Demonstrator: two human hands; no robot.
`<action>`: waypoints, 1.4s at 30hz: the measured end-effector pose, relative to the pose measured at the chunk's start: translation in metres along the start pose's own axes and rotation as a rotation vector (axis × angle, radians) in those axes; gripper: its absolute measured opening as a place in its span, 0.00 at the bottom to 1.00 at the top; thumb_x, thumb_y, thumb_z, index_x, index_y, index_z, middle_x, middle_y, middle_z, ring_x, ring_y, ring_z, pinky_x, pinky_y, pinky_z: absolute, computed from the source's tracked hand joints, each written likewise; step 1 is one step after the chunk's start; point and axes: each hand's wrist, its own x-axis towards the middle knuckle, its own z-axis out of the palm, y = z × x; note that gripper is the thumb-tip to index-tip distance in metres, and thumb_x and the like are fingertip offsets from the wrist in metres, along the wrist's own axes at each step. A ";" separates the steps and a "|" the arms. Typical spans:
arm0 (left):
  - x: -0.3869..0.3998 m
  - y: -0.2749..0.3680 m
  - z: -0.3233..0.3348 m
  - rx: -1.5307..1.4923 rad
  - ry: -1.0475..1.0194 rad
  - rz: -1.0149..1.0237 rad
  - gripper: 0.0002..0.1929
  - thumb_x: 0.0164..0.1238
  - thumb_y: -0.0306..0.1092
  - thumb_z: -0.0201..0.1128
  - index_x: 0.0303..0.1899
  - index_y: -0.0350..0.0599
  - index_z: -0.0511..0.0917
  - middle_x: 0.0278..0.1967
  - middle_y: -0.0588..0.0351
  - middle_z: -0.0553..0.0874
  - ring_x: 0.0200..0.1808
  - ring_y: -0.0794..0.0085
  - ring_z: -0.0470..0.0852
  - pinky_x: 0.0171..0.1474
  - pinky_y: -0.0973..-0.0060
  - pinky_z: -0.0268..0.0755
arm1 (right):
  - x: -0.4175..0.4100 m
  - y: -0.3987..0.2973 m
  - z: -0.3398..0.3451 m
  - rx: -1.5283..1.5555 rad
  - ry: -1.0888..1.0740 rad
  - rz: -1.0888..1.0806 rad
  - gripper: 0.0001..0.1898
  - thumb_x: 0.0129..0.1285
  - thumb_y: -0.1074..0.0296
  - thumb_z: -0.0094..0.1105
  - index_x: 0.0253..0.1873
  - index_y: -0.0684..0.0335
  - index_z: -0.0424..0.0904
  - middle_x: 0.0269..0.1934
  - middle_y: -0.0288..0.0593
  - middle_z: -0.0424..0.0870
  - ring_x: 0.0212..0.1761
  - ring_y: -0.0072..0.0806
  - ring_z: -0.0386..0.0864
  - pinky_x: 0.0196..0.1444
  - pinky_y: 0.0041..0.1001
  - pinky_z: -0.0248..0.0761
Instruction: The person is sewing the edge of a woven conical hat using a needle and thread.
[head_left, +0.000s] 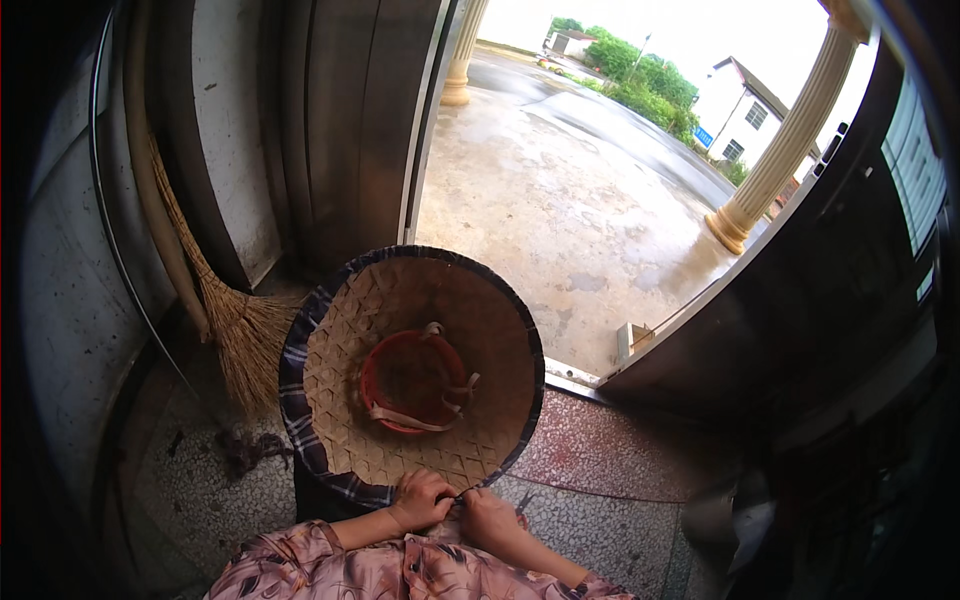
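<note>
A conical woven bamboo hat (337, 352) lies before me with its underside up. Dark plaid cloth (296, 390) edges its rim, broad on the left and narrow on the right. At the centre sits a red inner ring (367, 386) with a pale strap (409, 420) attached. My left hand (421, 501) grips the near rim with curled fingers. Close beside it, my right hand (487, 519) pinches the same edge; what lies between the fingertips is too small to make out. Scissors (523, 517) with red handles show just past my right hand, partly hidden by it.
A straw broom (247, 337) leans in the left corner by a wooden pole (161, 225) and a thin curved rod (112, 187). A dark tangled clump (251, 450) lies on the terrazzo floor (202, 495). Ahead, a doorway with a metal sill (570, 375) opens onto wet concrete (540, 225).
</note>
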 end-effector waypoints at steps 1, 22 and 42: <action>0.000 0.000 0.000 0.001 0.000 -0.001 0.03 0.53 0.38 0.70 0.30 0.59 0.86 0.34 0.65 0.84 0.46 0.66 0.81 0.52 0.64 0.66 | 0.000 0.000 0.000 0.001 0.000 0.000 0.09 0.60 0.66 0.59 0.43 0.62 0.80 0.40 0.52 0.84 0.38 0.49 0.86 0.39 0.44 0.81; -0.001 -0.004 0.002 -0.021 0.008 0.009 0.03 0.53 0.38 0.70 0.31 0.60 0.87 0.35 0.66 0.84 0.46 0.67 0.81 0.51 0.64 0.65 | 0.001 -0.001 0.001 0.050 0.036 -0.075 0.09 0.60 0.68 0.60 0.43 0.64 0.77 0.39 0.54 0.83 0.39 0.51 0.85 0.38 0.44 0.80; -0.007 -0.008 0.008 0.097 -0.028 0.016 0.11 0.52 0.39 0.70 0.36 0.48 0.82 0.39 0.56 0.83 0.49 0.60 0.80 0.52 0.59 0.67 | 0.070 -0.003 -0.031 -0.109 -0.484 -0.092 0.12 0.58 0.60 0.62 0.38 0.62 0.86 0.36 0.53 0.89 0.38 0.48 0.89 0.38 0.43 0.81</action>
